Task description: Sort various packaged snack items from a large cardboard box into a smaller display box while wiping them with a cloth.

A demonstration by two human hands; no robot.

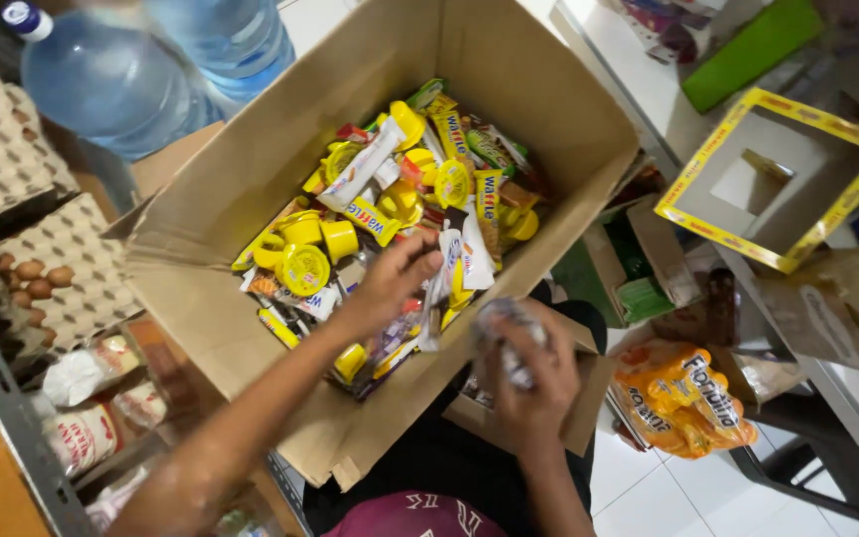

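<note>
A white tiled floor (648,487) carries a big open cardboard box (251,199) full of snack packets. Just beside its right side stand smaller cartons (638,268), with orange snack bags (683,398) near them. Two water jugs (121,80) stand behind the box's far left corner.

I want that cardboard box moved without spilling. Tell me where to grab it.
Take the cardboard box low on its two opposite side walls, one hand each side, probably from outside. It is open-topped, tilted and full of loose snack packets; the flaps look too floppy.
</note>
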